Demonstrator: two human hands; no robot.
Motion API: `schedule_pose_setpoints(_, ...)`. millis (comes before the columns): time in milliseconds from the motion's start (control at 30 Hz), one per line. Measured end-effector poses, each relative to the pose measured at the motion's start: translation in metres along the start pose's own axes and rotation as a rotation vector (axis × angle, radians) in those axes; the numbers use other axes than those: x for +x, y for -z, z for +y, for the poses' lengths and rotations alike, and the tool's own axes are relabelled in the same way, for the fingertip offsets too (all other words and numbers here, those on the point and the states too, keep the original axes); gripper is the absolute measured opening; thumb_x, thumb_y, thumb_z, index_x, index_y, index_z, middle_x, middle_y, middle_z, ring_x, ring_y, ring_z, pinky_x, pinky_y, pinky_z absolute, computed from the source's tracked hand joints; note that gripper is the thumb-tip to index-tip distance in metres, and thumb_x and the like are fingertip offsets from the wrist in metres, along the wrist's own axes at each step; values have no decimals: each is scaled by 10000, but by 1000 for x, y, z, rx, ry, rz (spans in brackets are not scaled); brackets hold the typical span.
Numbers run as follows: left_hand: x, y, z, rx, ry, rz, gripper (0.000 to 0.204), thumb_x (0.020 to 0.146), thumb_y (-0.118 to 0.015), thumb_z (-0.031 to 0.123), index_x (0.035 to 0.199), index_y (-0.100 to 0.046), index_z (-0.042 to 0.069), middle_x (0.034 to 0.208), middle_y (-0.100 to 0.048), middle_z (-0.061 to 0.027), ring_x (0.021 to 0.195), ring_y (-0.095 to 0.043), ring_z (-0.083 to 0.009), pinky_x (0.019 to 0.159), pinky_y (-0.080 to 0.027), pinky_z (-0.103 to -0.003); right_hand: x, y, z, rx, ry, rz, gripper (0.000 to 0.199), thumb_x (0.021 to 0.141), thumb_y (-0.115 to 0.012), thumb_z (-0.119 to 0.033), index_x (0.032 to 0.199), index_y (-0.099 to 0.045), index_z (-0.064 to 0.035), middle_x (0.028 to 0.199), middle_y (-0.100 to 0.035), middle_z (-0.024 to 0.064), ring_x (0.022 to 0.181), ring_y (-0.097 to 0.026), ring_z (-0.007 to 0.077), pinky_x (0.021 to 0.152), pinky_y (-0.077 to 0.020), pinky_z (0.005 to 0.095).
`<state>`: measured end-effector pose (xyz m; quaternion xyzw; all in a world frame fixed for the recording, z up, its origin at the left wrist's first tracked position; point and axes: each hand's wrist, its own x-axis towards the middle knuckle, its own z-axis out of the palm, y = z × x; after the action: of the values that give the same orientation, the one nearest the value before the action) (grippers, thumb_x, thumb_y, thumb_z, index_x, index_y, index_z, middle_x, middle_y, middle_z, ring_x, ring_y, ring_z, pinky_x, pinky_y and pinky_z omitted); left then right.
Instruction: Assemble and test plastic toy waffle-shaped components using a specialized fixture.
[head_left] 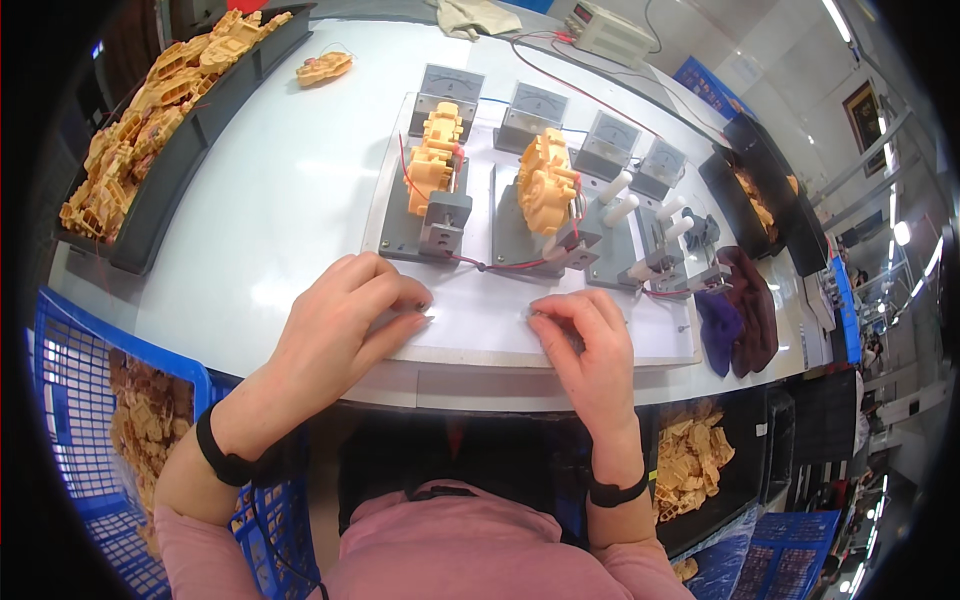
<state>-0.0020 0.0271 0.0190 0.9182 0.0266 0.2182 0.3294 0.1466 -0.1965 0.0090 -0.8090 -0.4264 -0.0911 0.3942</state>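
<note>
The left hand (345, 312) and right hand (592, 340) rest over the near part of the white board (475, 335), thumb and forefinger drawn together on each; whether either pinches something small cannot be told. Two geared units, the left yellow assembly (430, 172) and the right yellow assembly (546, 188), stand on grey fixtures (408, 238) beyond the fingertips, long axes running roughly away from the person, each nearest the hand of its own side. Four grey meters (450, 84) line up behind; one loose yellow piece (325, 68) lies farther left on the desk (235, 205).
</note>
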Motion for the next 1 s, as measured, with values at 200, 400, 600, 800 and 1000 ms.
schedule_pose_setpoints(200,-2,0,-2,-6,-3,10,129,887,-728,113,1003,-694,69,917,-614,-77,893,-608,-269,761,-494,-364,0,-2,0,15,0,4,125,826,-790,-87,934,-726,-82,877,-647,49,820,-606,248,768,-462,362)
schedule_pose_setpoints(400,-1,0,-2,6,-27,11,142,876,-737,91,1007,-703,51,917,-611,-82,869,-598,-251,733,-485,-343,-1,-1,0,6,6,14,120,831,-785,-93,935,-726,-83,875,-646,49,827,-610,249,770,-462,363)
schedule_pose_setpoints(600,0,0,0,13,31,-33,127,888,-730,136,995,-705,73,917,-617,-79,898,-594,-272,770,-487,-374,0,-1,1,14,46,36,116,835,-780,-108,934,-722,-92,871,-641,41,831,-612,256,769,-457,368)
schedule_pose_setpoints(800,3,0,6,-8,70,-39,132,882,-736,113,1001,-717,58,918,-623,-72,868,-583,-250,731,-480,-353,1,0,6,-13,113,61,96,843,-771,-121,918,-713,-103,856,-627,26,817,-609,241,752,-444,368)
schedule_pose_setpoints(1000,3,1,4,-5,63,-71,159,878,-718,31,1036,-701,39,959,-598,-63,833,-580,-165,684,-469,-267,1,2,7,-8,138,75,90,852,-760,-133,919,-703,-116,865,-623,21,834,-613,234,751,-439,368)
